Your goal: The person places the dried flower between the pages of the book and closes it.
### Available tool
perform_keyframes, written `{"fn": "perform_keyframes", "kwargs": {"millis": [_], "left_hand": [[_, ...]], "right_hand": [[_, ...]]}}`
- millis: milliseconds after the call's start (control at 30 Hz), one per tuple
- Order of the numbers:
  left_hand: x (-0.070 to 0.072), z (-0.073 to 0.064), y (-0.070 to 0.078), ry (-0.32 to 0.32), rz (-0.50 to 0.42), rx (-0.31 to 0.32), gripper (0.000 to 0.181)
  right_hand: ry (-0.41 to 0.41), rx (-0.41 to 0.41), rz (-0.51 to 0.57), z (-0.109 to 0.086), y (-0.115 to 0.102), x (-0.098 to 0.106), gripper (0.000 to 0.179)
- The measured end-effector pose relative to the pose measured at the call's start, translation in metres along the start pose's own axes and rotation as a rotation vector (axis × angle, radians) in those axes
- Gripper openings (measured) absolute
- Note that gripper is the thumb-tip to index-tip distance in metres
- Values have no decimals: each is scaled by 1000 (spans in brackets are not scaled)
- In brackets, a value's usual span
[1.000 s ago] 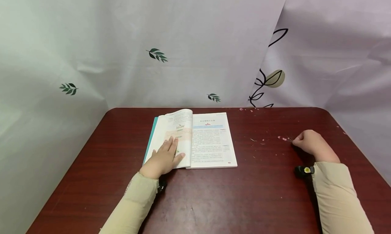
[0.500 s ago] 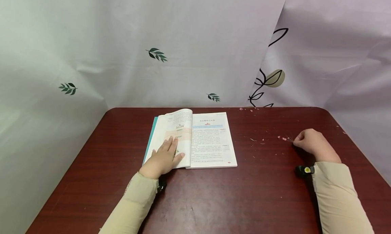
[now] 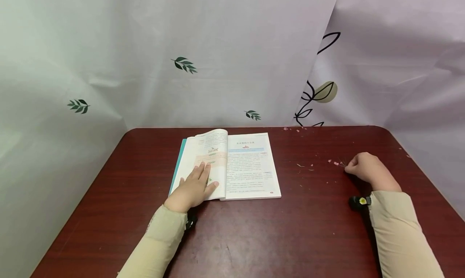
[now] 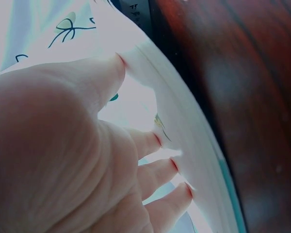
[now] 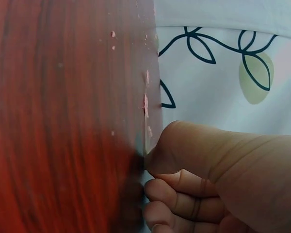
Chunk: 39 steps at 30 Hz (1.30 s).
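An open book (image 3: pixel 250 169) with printed pages and a teal cover edge lies on the dark red table. My left hand (image 3: pixel 189 191) rests flat on its left page, fingers spread; the left wrist view shows those fingertips touching the paper (image 4: pixel 179 107). Farther right, my right hand (image 3: pixel 370 171) pinches the end of a thin sprig with small pink flowers (image 3: pixel 336 163) between thumb and forefinger, low at the tabletop. In the right wrist view the sprig (image 5: pixel 146 104) extends from the fingertips, and the other fingers of the right hand (image 5: pixel 203 179) are curled.
Several pink and pale flower bits (image 3: pixel 311 165) are scattered on the table (image 3: pixel 283 233) between the book and my right hand, with more near the back edge. A white curtain (image 3: pixel 225 68) with leaf prints hangs behind the table and along its sides.
The head view has shifted very slightly. Both hands hold nearly the same positions, the left on the page and the right pinching the sprig.
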<state>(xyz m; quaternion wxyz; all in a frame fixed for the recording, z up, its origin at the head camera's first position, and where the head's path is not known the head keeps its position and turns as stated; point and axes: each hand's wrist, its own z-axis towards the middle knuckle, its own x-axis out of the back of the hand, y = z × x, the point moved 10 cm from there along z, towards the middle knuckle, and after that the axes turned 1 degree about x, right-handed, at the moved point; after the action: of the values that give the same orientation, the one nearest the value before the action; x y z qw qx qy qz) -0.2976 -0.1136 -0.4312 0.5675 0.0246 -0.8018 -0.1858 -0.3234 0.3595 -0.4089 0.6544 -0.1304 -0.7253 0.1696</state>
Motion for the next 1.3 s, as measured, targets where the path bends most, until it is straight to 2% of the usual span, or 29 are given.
{"fn": "perform_keyframes", "kwargs": {"millis": [233, 400, 500, 633, 800, 933, 1133, 1300], "left_hand": [[-1, 0, -1, -6, -5, 4, 72], [-2, 1, -1, -12, 2, 4, 73], [-1, 1, -1, -12, 5, 5, 73], [-1, 1, -1, -14, 5, 7, 73], [0, 0, 1, -16, 3, 4, 73], [1, 0, 3, -14, -3, 3, 72], [3, -2, 4, -12, -8, 0, 71], [2, -1, 2, -13, -13, 5, 72]], "right_hand": [[-16, -10, 2, 1, 0, -3, 39], [59, -10, 6, 1, 1, 6, 22], [81, -38, 13, 1, 2, 9, 25], [68, -54, 25, 2, 3, 7, 33], [16, -18, 36, 5, 0, 0, 21], [-16, -1, 53, 6, -1, -4, 20], [12, 0, 58, 6, -2, -3, 19], [47, -3, 69, 7, -4, -2, 26]]}}
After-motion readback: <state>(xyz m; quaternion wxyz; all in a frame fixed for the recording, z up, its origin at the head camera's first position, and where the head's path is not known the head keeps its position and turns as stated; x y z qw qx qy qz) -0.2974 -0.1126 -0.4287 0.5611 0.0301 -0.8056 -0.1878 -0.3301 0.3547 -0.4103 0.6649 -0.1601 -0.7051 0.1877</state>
